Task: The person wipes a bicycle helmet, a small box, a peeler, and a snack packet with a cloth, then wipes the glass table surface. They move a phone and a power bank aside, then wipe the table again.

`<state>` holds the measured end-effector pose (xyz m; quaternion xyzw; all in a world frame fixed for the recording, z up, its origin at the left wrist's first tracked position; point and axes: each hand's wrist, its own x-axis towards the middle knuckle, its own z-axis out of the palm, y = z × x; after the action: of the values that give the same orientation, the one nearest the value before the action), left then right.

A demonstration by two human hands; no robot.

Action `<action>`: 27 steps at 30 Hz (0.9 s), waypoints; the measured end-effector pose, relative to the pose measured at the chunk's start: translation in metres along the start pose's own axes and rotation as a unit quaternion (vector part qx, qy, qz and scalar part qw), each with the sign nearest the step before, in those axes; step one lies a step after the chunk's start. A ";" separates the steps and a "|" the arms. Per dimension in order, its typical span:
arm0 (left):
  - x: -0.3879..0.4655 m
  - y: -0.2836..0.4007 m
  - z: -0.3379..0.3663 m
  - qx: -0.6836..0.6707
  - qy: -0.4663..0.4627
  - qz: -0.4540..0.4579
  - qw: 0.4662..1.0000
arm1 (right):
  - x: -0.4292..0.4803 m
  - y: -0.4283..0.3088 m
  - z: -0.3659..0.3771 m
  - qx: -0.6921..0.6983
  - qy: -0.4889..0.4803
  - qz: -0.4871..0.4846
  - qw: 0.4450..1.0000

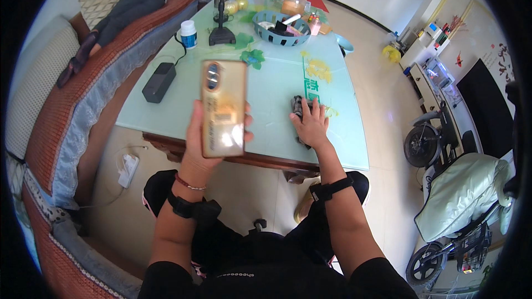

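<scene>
My left hand (193,136) is wrapped around a gold smartphone (224,110) in a clear case, thumb along one long edge and fingertips along the other. The phone is raised above the near side of the glass-topped table (270,87), its back with the camera lenses and some writing facing me. My right hand (311,126) lies palm down with spread fingers on a crumpled dark checked cloth (296,106) on the tabletop. Much of that cloth is hidden under the hand.
Left on the table are a black power bank (159,82) with a cable, a white-capped bottle (188,34) and a black stand (222,35). Farther back sits a blue plastic basket (282,38) of small items. A person (133,8) lies on the sofa; an electric scooter (424,139) stands right.
</scene>
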<state>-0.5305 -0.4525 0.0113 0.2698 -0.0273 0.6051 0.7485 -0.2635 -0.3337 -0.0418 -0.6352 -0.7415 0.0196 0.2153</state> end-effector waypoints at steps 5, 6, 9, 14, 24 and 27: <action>-0.001 0.034 -0.017 0.013 0.041 0.073 0.996 | 0.012 -0.033 0.024 0.073 -0.102 -0.018 0.992; 0.000 0.036 -0.021 0.013 0.040 0.081 0.996 | 0.012 -0.048 0.027 0.050 -0.109 -0.060 0.991; 0.002 0.036 -0.026 0.018 0.029 0.075 0.997 | 0.002 -0.095 0.038 -0.007 -0.102 -0.161 0.982; 0.010 0.029 -0.018 0.038 0.044 0.072 0.996 | -0.029 -0.095 0.028 -0.008 -0.084 -0.251 0.964; 0.032 0.023 0.020 0.115 0.118 -0.003 0.986 | -0.026 0.057 -0.043 -0.141 -0.081 0.028 0.986; 0.063 0.015 0.031 0.191 0.158 -0.072 0.966 | -0.024 0.053 -0.038 -0.118 -0.061 0.042 0.990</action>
<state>-0.5190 -0.4084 0.0665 0.3100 0.2271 0.5784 0.7195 -0.1987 -0.3558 -0.0305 -0.6841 -0.7232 -0.0199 0.0923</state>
